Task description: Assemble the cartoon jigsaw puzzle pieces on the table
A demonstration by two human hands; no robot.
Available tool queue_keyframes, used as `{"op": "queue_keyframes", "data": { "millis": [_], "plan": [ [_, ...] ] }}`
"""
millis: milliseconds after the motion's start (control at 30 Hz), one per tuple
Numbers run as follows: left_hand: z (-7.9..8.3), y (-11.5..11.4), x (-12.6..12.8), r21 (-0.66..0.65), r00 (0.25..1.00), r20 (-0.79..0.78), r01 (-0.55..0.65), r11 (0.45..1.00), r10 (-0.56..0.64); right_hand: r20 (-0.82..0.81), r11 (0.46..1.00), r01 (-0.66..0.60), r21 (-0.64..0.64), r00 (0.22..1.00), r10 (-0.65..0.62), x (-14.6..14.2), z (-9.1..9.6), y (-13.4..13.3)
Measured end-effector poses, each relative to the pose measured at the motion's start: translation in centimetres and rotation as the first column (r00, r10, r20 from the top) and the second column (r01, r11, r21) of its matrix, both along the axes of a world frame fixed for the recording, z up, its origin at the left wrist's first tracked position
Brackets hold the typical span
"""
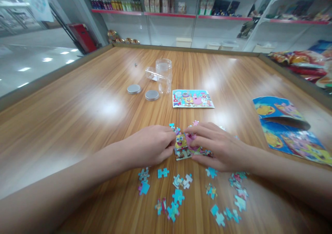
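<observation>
A partly joined jigsaw puzzle (183, 150) with yellow and pink cartoon figures lies on the wooden table between my hands. My left hand (153, 144) is at its left edge with the fingers curled together; whatever the fingertips hold is hidden. Over the right part of the puzzle rests my right hand (218, 144), fingers spread and touching the pieces. Loose puzzle pieces lie nearer to me, among them a blue piece (163, 172), a white piece (187, 181) and a light-blue piece (178, 196). Beyond the hands lies a picture card (193, 99) showing the cartoon scene.
Two clear plastic jars (164, 75), one upright and one lying, stand behind two silver lids (151, 95). A blue printed bag (290, 127) lies at the right. Snack packets (306, 63) line the right table edge. Stocked shelves (171, 14) rise behind.
</observation>
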State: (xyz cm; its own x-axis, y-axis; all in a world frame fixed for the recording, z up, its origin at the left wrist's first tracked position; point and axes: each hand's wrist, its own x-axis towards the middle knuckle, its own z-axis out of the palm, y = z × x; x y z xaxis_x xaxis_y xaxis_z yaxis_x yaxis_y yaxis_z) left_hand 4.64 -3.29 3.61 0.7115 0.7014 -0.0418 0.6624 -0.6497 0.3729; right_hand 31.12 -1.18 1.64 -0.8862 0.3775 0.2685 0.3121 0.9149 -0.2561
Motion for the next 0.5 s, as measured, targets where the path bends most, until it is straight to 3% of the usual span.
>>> {"op": "queue_keyframes", "data": {
  "millis": [333,500],
  "plan": [
    [0.3,0.2,-0.3,0.020,1.000,-0.018,0.011,1.000,-0.010,-0.022,0.996,0.037,-0.078,0.999,-0.038,-0.4,0.1,0.1],
    [0.3,0.7,-1.0,0.116,0.995,-0.093,-0.020,0.993,0.031,-0.021,0.995,0.054,-0.083,0.998,-0.056,-0.2,-0.1,0.2]
  ]
}}
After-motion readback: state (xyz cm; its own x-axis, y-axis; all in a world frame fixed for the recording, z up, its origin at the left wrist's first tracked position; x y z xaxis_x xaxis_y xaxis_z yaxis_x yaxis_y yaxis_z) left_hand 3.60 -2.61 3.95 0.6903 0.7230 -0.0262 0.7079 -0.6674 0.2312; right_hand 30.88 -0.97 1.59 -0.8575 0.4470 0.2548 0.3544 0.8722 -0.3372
